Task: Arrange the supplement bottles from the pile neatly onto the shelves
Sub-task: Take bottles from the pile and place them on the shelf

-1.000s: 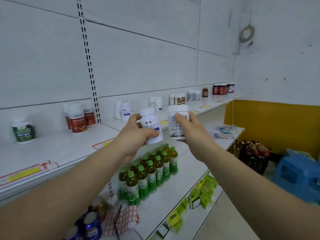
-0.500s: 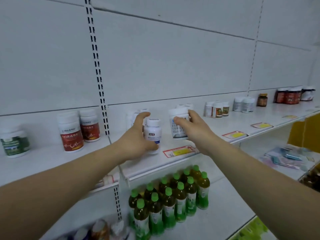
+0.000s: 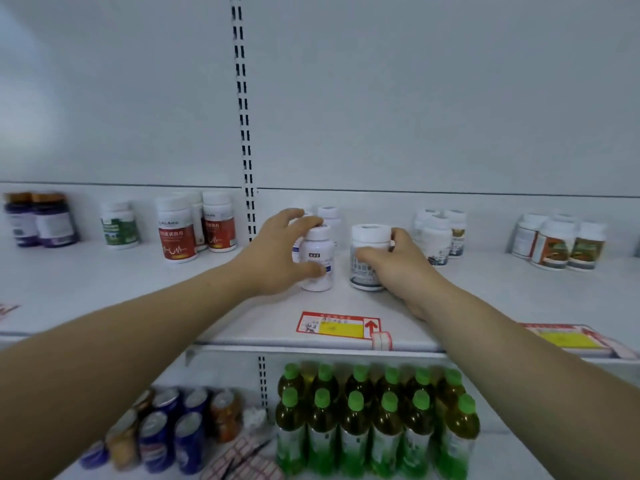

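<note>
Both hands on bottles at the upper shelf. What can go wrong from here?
1. The left hand grips the small white bottle just in front of the back bottles; pushing it deeper may topple them.
2. The right hand holds the wide white bottle close beside it; thumbs opening in that narrow gap might knock either bottle over.

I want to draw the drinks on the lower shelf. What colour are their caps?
The caps are bright green, clearest in the head view.
</note>
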The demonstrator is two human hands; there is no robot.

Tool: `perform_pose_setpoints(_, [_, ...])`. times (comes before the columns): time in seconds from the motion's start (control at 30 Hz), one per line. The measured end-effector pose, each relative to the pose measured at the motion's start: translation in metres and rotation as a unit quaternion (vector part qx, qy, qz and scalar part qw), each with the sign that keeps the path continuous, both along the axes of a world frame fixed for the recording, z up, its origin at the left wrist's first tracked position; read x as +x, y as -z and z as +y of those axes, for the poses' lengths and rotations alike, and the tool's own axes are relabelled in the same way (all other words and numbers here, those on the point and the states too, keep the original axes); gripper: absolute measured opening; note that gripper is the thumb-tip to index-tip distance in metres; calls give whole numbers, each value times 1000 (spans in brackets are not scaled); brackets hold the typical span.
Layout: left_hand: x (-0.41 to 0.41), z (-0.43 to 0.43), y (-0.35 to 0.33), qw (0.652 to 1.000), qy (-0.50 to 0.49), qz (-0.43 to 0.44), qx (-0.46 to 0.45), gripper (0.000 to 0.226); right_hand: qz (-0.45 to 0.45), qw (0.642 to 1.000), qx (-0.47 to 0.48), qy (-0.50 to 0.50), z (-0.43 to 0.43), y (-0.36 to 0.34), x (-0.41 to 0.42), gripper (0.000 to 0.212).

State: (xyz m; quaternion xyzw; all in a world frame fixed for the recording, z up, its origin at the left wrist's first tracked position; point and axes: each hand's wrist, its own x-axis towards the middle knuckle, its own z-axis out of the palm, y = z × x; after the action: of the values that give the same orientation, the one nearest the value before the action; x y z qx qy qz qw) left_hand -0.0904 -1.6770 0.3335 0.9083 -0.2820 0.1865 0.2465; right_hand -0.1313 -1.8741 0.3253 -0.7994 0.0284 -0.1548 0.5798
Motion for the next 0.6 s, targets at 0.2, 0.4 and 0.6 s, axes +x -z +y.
perform_pose_setpoints(0.2, [30, -17, -4, 993, -60, -43, 97, 82, -11, 999, -35, -1, -3, 5, -4, 56])
perform_pose_setpoints(0.4, [55, -34, -5, 988, -54, -73, 125, 81, -7, 998, -65, -7, -3, 6, -6, 59])
perform_pose_setpoints(0.6, [63, -45, 0, 990, -59, -75, 100, 80, -12, 998, -67, -9, -4, 8, -6, 60])
